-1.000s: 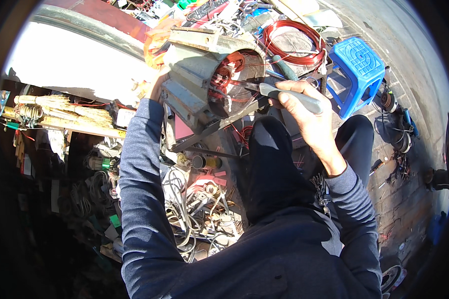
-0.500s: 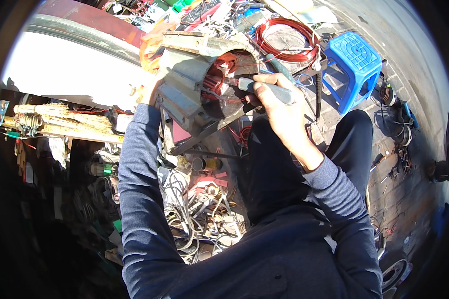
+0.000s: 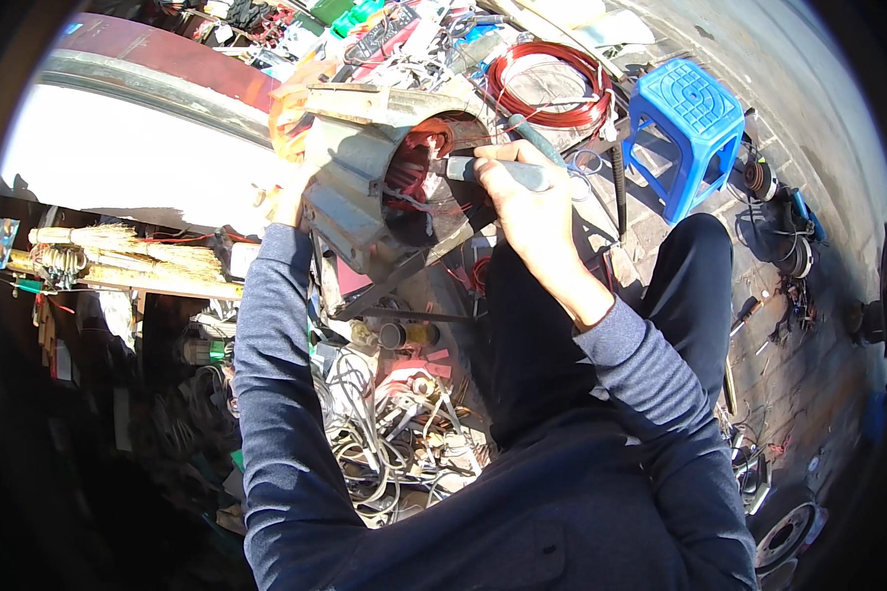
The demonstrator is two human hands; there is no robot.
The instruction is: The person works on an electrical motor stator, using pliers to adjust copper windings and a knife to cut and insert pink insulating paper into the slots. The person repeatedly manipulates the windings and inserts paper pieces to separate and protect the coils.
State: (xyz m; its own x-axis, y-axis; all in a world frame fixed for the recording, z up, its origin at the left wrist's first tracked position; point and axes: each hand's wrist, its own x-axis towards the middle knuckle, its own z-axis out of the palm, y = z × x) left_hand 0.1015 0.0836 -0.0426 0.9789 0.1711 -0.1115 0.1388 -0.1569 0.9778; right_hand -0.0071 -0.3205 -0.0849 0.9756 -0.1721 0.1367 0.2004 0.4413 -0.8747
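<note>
A grey-green ribbed motor housing [image 3: 350, 163] lies tilted at the upper middle, its round opening facing right. Inside the opening are red wire windings [image 3: 411, 177]. My right hand [image 3: 530, 202] is closed around a grey-handled tool [image 3: 517, 175]; its front end reaches into the opening beside the windings, and its tip is hard to make out. At the far-left end of the housing is my left hand [image 3: 288, 202], close against it. Its fingers are mostly hidden by the housing and strong glare. Orange cloth or plastic [image 3: 291, 123] lies just beyond that hand.
A coil of red wire [image 3: 547, 84] and a blue stool [image 3: 688, 123] stand beyond my right hand. A dark metal frame [image 3: 365, 295] is under the housing. Tangled pale cables [image 3: 365, 424] lie below it. Straw brooms [image 3: 128, 251] are at left, a wheel [image 3: 788, 537] at lower right.
My right hand has moved the grey-handled tool a little left, further into the opening. The whole view has shifted slightly; my left hand stays at the housing's end.
</note>
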